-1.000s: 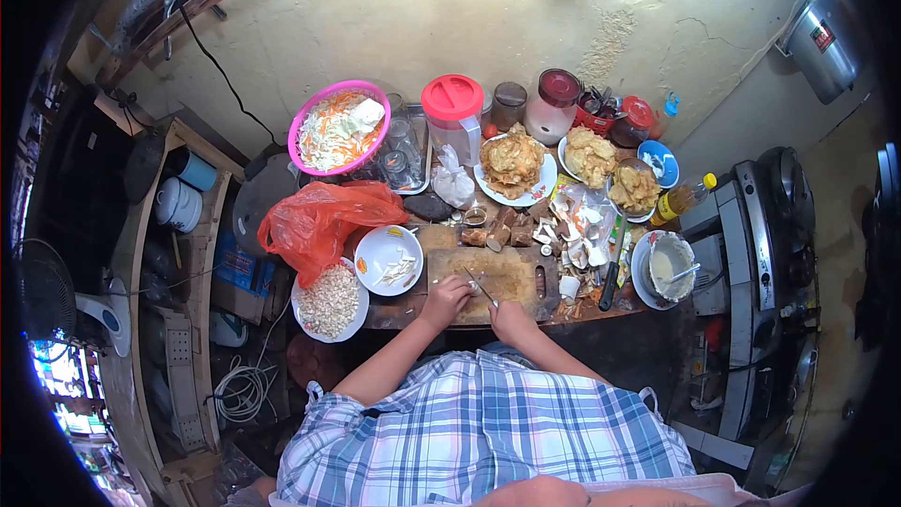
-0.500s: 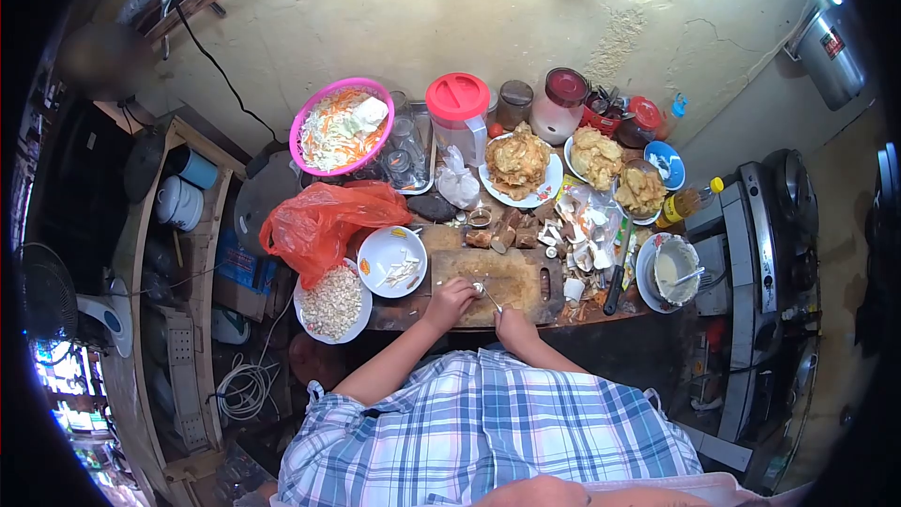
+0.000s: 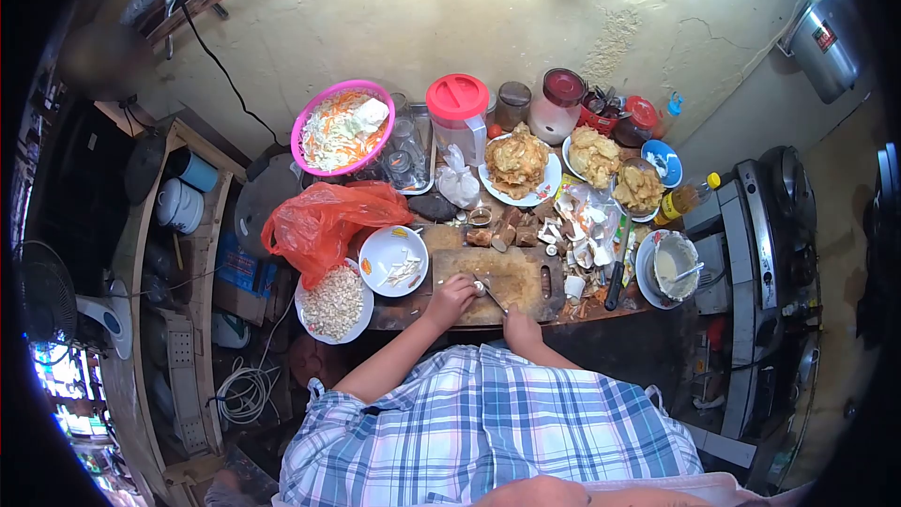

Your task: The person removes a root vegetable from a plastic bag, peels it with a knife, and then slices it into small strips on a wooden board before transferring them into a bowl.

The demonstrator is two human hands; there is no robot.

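On the wooden cutting board [image 3: 502,268], my left hand [image 3: 453,297] is closed, its fingertips holding a small white piece of food [image 3: 480,288] whose exact kind I cannot make out. My right hand [image 3: 522,330] grips the handle of a small knife [image 3: 492,296], its blade slanting up and left to that piece. Left of the board, a white bowl [image 3: 374,260] holds several cut white strips. Below it, another bowl [image 3: 366,315] is full of small pale chopped bits. Brown unpeeled root chunks [image 3: 505,230] lie along the board's far edge.
A red plastic bag [image 3: 324,225] lies at the left, behind it a pink basket of shredded vegetables [image 3: 343,129]. Plates of fried fritters [image 3: 518,164] stand at the back. Peelings [image 3: 587,235], a black-handled knife [image 3: 615,286] and a batter bowl [image 3: 674,268] are to the right. A stove [image 3: 760,235] stands far right.
The knife blade has shifted slightly up and left across the white piece. My right hand has moved a little to the right; my left hand stays nearly in place.
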